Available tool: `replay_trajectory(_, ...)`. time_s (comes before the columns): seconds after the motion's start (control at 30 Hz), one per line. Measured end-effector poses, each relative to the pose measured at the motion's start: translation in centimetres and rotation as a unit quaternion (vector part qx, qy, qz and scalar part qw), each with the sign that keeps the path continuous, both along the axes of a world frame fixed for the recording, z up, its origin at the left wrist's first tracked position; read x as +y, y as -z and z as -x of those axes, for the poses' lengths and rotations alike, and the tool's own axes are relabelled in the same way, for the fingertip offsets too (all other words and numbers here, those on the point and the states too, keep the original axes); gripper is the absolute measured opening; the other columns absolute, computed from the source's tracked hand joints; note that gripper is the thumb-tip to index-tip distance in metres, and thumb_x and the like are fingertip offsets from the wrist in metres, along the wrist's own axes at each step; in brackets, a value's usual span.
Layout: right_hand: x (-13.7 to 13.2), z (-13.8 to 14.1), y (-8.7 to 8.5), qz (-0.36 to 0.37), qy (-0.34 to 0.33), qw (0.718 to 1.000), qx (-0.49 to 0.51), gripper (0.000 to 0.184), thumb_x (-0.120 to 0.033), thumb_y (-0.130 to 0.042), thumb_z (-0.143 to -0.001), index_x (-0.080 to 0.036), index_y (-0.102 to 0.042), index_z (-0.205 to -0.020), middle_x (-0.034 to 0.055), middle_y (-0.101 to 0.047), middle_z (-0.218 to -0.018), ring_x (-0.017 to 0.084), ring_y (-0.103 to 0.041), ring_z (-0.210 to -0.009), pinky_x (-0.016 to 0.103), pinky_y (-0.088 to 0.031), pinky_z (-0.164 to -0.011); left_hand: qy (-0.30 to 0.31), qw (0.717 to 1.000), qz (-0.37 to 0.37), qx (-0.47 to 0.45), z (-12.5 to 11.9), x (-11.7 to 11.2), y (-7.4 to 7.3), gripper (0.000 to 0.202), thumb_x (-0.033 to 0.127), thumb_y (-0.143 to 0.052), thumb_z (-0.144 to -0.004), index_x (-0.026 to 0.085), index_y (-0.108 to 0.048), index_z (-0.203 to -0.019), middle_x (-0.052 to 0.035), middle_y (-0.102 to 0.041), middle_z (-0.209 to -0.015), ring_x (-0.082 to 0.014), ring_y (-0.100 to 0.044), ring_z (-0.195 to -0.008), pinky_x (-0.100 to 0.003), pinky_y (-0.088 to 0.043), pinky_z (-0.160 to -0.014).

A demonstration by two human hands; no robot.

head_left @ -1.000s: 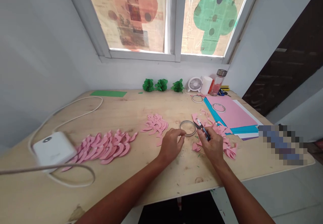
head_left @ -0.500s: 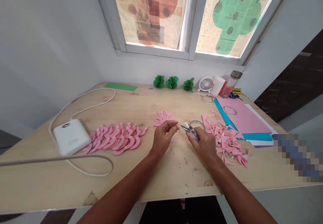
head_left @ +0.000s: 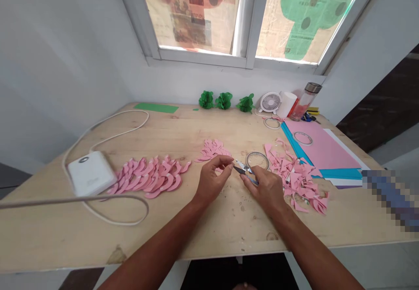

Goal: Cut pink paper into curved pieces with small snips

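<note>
My left hand [head_left: 209, 179] is closed in a pinch above the table, thumb and forefinger together. Whatever lies between those fingertips is too small to make out. In my right hand [head_left: 266, 187] is a pair of small scissors [head_left: 246, 171], blades parted and pointing left, their tips close to the left fingertips. Just behind my left hand lies a small cluster of thin pink paper cutouts [head_left: 212, 148]. Farther left are overlapping rows of larger curved pink paper pieces [head_left: 157, 177]. Beside my right hand spreads a heap of pink paper scraps [head_left: 299, 179].
A tape roll [head_left: 258, 161] lies behind the scissors. At left is a white device [head_left: 91, 174] with a looping cable. Green paper pompoms [head_left: 224, 101], a small fan [head_left: 270, 102] and a glass bottle [head_left: 306, 102] line the back. Coloured sheets [head_left: 327, 150] lie at right.
The scissors have moved slightly left, closer to my left fingertips. My left hand keeps its pinch nearly in place. The whole view has tilted a little downward.
</note>
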State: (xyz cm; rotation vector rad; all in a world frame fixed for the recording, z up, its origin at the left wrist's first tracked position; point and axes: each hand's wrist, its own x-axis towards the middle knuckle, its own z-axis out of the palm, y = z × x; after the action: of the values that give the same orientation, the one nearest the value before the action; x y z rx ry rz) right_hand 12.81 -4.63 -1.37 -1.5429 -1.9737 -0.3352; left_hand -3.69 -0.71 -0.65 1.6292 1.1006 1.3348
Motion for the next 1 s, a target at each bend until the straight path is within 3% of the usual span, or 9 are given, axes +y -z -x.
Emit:
replay_trajectory(0.4, -0.02, 0.20, 0.27, 0.007, -0.014, 1.000, -0.019, 0.033, -0.046, -0.046, -0.085, -0.018, -0.058, -0.074, 0.0019, -0.061, -0.056, 0.013, -0.054, -0.051, 0.024, -0.026, -0.048, -0.021, 0.964, -0.177, 0.199, -0.02, -0.72, -0.54, 0.011, 0.018, -0.054, -0.077, 0.020, -0.063, -0.083, -0.0037, -0.057, -0.078, -0.0175, -0.052, -0.081, -0.032, -0.043, -0.075)
replay_trajectory(0.57, 0.00, 0.32, 0.26, -0.003, -0.017, 1.000, -0.024, 0.033, -0.045, -0.045, -0.086, -0.018, -0.058, -0.073, 0.0021, -0.060, -0.055, 0.013, -0.055, -0.052, 0.024, -0.026, -0.049, -0.026, 0.949, -0.193, 0.249, -0.17, -0.84, -0.57, 0.013, 0.016, -0.054, -0.075, 0.020, -0.063, -0.083, -0.0035, -0.057, -0.078, -0.0186, -0.050, -0.082, -0.034, -0.040, -0.076)
replay_trajectory(1.0, 0.03, 0.34, 0.52, 0.009, -0.025, 0.999, -0.048, 0.030, -0.041, -0.046, -0.086, -0.017, -0.056, -0.071, 0.0021, -0.061, -0.059, 0.013, -0.055, -0.054, 0.025, -0.025, -0.050, -0.021, 0.938, -0.208, 0.275, -0.24, -0.76, -0.43, 0.015, 0.012, -0.054, -0.073, 0.020, -0.063, -0.082, -0.0036, -0.057, -0.079, -0.0193, -0.050, -0.084, -0.034, -0.038, -0.076)
